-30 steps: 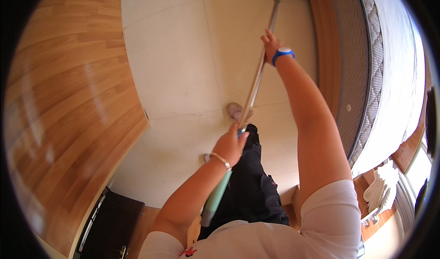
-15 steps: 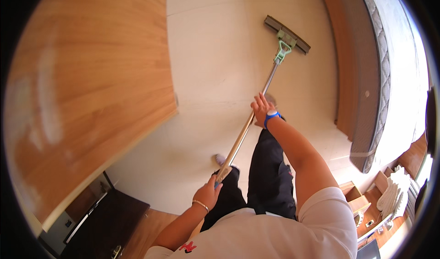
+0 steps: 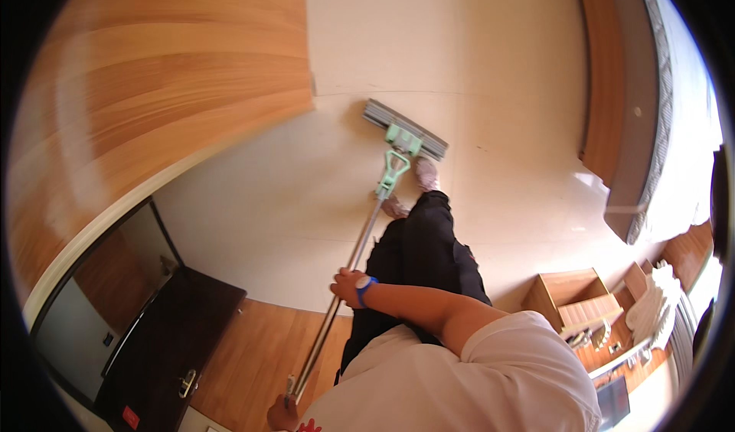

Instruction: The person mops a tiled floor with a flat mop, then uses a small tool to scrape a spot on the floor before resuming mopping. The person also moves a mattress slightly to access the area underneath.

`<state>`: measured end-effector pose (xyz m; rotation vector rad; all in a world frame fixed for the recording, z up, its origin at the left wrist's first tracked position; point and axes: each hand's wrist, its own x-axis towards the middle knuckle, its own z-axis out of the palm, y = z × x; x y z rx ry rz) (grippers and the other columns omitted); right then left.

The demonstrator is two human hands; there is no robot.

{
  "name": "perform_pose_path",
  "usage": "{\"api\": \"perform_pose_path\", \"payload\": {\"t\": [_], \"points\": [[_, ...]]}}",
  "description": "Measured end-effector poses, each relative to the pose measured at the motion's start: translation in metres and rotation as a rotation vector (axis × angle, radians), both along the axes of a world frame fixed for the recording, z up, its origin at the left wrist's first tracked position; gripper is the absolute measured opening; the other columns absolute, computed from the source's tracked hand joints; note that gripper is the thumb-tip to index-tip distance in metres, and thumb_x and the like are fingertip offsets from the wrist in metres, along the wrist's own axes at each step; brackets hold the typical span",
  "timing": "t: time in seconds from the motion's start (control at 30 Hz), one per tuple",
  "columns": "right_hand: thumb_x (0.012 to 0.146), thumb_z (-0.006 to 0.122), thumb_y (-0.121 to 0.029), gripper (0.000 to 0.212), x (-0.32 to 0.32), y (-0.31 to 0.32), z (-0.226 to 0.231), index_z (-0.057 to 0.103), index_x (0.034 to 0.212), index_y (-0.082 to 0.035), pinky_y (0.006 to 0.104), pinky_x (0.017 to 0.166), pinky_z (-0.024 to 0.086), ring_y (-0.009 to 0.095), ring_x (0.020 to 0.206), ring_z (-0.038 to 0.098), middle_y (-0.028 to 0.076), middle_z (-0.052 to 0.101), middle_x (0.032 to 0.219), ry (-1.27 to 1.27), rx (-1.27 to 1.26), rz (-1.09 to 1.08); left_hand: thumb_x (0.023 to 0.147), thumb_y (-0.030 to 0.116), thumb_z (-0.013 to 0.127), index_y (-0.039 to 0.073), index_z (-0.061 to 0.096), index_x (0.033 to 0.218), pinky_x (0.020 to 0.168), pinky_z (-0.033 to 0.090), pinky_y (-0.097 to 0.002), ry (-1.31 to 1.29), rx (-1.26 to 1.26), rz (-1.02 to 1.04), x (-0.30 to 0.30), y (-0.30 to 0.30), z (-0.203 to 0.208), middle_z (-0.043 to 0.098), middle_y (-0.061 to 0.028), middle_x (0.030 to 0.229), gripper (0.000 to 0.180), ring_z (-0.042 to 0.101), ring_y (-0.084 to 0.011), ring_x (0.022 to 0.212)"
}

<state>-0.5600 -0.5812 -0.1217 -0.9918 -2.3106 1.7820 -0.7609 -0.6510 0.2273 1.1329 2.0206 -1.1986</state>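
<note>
A sponge mop (image 3: 403, 137) with a green clamp and a wide grey head rests on the pale floor in front of my feet. Its metal pole slants down to the lower left. My right hand (image 3: 351, 286), below a blue wristwatch, is wrapped round the middle of the pole. Down at the lower edge, my left hand (image 3: 283, 414) is closed round the pole's top end; part of it is cut off by the picture's edge. The mop head lies close beside my shoes (image 3: 427, 173).
A wooden cabinet or panel (image 3: 199, 57) fills the upper left. A dark door (image 3: 164, 332) with a metal handle stands at the lower left. On the right is a bed with a mattress (image 3: 639, 149). Wooden drawers (image 3: 570, 298) and a white cloth bundle (image 3: 654, 309) are at the lower right.
The mop head has come back toward my feet and to the left. Both hands have drawn the pole down and left, and my feet are now closer together.
</note>
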Motion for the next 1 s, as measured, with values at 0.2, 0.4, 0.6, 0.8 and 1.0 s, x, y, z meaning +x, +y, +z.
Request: {"api": "perform_pose_path", "payload": {"t": [0.2, 0.4, 0.6, 0.8, 1.0], "points": [[0.069, 0.057, -0.016, 0.012, 0.075, 0.018, 0.000, 0.058, 0.080, -0.011, 0.0347, 0.061, 0.046, 0.022, 0.085, 0.051, 0.005, 0.054, 0.081, -0.294, 0.206, -0.310, 0.082, 0.029, 0.056, 0.005, 0.052, 0.076, 0.050, 0.044, -0.0454, -0.233, 0.096, -0.212, 0.042, 0.040, -0.048, 0.055, -0.0157, 0.058, 0.025, 0.056, -0.0383, 0.057], [0.066, 0.054, -0.011, 0.002, 0.260, 0.017, -0.072, 0.054, 0.068, -0.010, 0.0385, 0.063, 0.046, 0.027, 0.078, 0.056, 0.009, 0.055, 0.076, -0.460, 0.307, -0.789, 0.083, 0.027, 0.057, 0.007, 0.055, 0.096, 0.056, 0.046, -0.0422, -0.639, 0.114, -0.259, 0.174, 0.115, -0.140, 0.060, -0.0158, 0.074, 0.024, 0.058, -0.0352, 0.066], [0.071, 0.058, -0.012, 0.009, 0.390, 0.018, -0.125, 0.059, 0.080, -0.013, 0.0410, 0.078, 0.044, 0.024, 0.106, 0.046, 0.006, 0.054, 0.097, -0.861, 0.065, -0.848, 0.084, 0.024, 0.056, 0.007, 0.043, 0.123, 0.063, 0.047, -0.0413, -0.854, -0.054, -0.466, 0.290, 0.157, -0.209, 0.058, -0.0169, 0.084, 0.045, 0.057, -0.0343, 0.074], [0.073, 0.057, -0.018, 0.014, 0.313, 0.042, -0.124, 0.065, 0.085, -0.016, 0.0401, 0.080, 0.045, 0.023, 0.112, 0.043, 0.005, 0.056, 0.099, -0.867, -0.023, -0.761, 0.083, 0.022, 0.057, 0.008, 0.043, 0.125, 0.063, 0.047, -0.0414, -0.754, -0.064, -0.579, 0.228, 0.190, -0.199, 0.058, -0.0166, 0.083, 0.046, 0.057, -0.0344, 0.073], [0.075, 0.057, -0.020, 0.020, 0.139, 0.084, -0.091, 0.067, 0.091, -0.012, 0.0376, 0.081, 0.046, 0.024, 0.106, 0.047, 0.007, 0.059, 0.101, -0.842, -0.091, -0.458, 0.082, 0.024, 0.059, 0.012, 0.048, 0.121, 0.063, 0.047, -0.0427, -0.579, 0.013, -0.600, 0.069, 0.189, -0.149, 0.059, -0.0155, 0.086, 0.043, 0.058, -0.0347, 0.076]]}}
